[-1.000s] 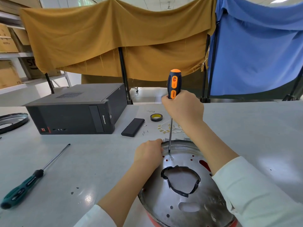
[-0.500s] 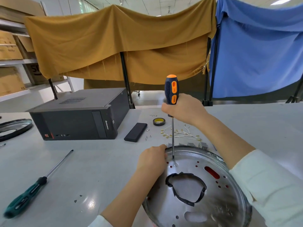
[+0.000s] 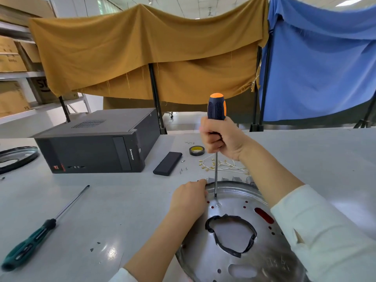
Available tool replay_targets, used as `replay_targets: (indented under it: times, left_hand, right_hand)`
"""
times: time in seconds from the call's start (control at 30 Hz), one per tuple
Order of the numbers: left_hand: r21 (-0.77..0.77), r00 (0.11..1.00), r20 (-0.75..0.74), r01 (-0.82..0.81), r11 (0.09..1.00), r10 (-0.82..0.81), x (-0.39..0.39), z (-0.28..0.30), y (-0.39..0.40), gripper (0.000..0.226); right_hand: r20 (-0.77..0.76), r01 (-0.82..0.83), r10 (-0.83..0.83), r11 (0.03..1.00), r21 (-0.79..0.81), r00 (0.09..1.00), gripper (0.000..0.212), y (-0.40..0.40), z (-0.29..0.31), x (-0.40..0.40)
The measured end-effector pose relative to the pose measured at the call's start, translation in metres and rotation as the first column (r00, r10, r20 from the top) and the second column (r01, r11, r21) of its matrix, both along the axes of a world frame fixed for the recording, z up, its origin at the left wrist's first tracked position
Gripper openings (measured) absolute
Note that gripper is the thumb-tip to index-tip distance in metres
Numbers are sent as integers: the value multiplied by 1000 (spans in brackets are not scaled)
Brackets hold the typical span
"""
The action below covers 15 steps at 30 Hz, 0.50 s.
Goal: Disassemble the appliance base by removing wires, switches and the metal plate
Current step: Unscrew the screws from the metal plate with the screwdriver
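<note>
From the head camera I see the round, shiny metal plate of the appliance base (image 3: 240, 259) lying flat on the pale grey worktop (image 3: 122, 204), close in front of me and low in the picture, with a ragged central hole edged in black tape (image 3: 231, 235). My right hand (image 3: 220, 137) is wrapped tight round the handle of an orange-and-navy screwdriver (image 3: 216, 110), which stands nearly upright; its steel shaft runs down so that the tip sits at a small screw (image 3: 218, 204) near the plate's far edge. My left hand (image 3: 189, 198) rests on the plate's left rim, fingers curled over the edge and gripping it. Just beyond the plate lies a loose bundle of pale wires with brass terminals (image 3: 221, 165), apart from the base. Farther back I see a roll of yellow-cored black tape (image 3: 196, 150), a flat black rectangular block (image 3: 167, 163), and a few small loose screws (image 3: 183, 169) beside it. A dark grey desktop computer case (image 3: 97, 143) lies on its side to the left. A green-handled long screwdriver (image 3: 38, 235) lies on the worktop at lower left, well apart from the hands, and a second dark metal ring (image 3: 16, 157) shows at the far left edge.
</note>
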<state>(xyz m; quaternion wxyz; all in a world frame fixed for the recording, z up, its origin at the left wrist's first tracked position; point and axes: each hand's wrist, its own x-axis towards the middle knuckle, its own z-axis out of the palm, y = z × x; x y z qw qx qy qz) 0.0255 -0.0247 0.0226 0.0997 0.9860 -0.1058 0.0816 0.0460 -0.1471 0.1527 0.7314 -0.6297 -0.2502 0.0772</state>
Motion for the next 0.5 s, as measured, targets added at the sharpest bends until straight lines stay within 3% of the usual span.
replay_targets:
  times: [0.03, 0.1, 0.2, 0.27, 0.33, 0.4, 0.43, 0.5]
  left_hand:
    - [4, 1000, 0, 3, 1000, -3, 0, 0, 1, 16]
    - [3, 1000, 1, 8, 1000, -8, -1, 0, 1, 16]
    - [5, 1000, -5, 6, 1000, -6, -1, 0, 1, 15]
    - [3, 1000, -11, 2, 1000, -2, 0, 1, 0, 16]
    - [3, 1000, -7, 1, 1000, -1, 1, 1, 0, 18]
    - [2, 1000, -7, 1, 1000, -1, -1, 1, -1, 19]
    - [3, 1000, -7, 2, 1000, -2, -2, 0, -1, 19]
    - [6, 1000, -2, 4, 1000, -4, -2, 1, -1, 20]
  right_hand:
    - [-10, -112, 112, 994, -5, 994, 36, -4, 1, 2]
    - [0, -131, 131, 991, 2, 991, 37, -8, -1, 3]
    - [176, 186, -168, 978, -93, 970, 29, -2, -6, -3]
    - [270, 468, -439, 882, -52, 857, 26, 6, -9, -8]
    - [263, 621, -617, 780, 75, 742, 32, 12, -9, -10]
    - [223, 679, -684, 726, 111, 695, 24, 17, -7, -11]
    - [181, 670, -679, 733, 116, 712, 22, 16, -6, -10]
    - [87, 475, -487, 870, 128, 869, 25, 10, -3, -6]
